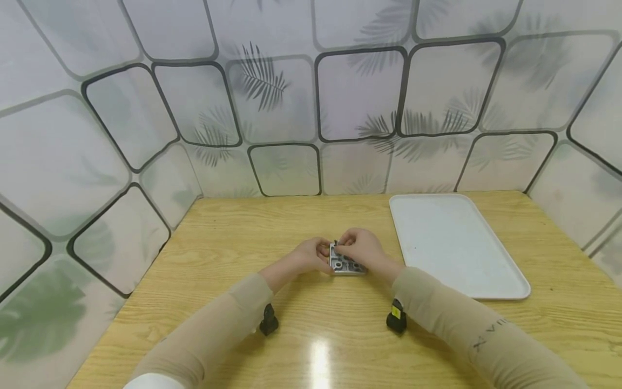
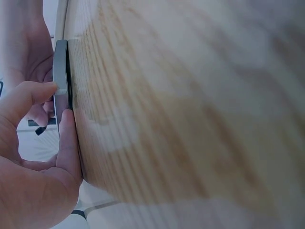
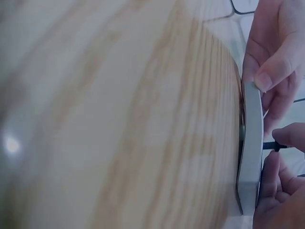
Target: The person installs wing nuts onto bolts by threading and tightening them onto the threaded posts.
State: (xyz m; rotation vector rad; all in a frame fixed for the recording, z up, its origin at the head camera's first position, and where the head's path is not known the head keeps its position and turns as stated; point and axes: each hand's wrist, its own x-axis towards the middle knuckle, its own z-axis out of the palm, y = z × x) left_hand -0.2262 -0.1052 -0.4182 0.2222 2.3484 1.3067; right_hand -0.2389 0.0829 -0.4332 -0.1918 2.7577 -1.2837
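Observation:
A small grey metal plate [image 1: 349,271] lies on the table, with round raised bosses and recesses on its upper face. My left hand [image 1: 311,255] grips its left side; in the left wrist view the thumb and a finger press the plate's edge [image 2: 60,67]. Over the plate's far left part, my right hand [image 1: 363,249] pinches a black threaded screw [image 3: 269,145] between thumb and finger. The screw stands upright off the plate's face in the right wrist view, its tip right at the surface. The right hand hides part of the plate.
A white rectangular tray [image 1: 452,243] lies on the wooden table [image 1: 243,227] to the right of the hands. Patterned curtain-like walls [image 1: 359,97] stand along the table's back and sides. A black wrist device [image 1: 397,317] hangs under the right sleeve, another [image 1: 269,321] by the left.

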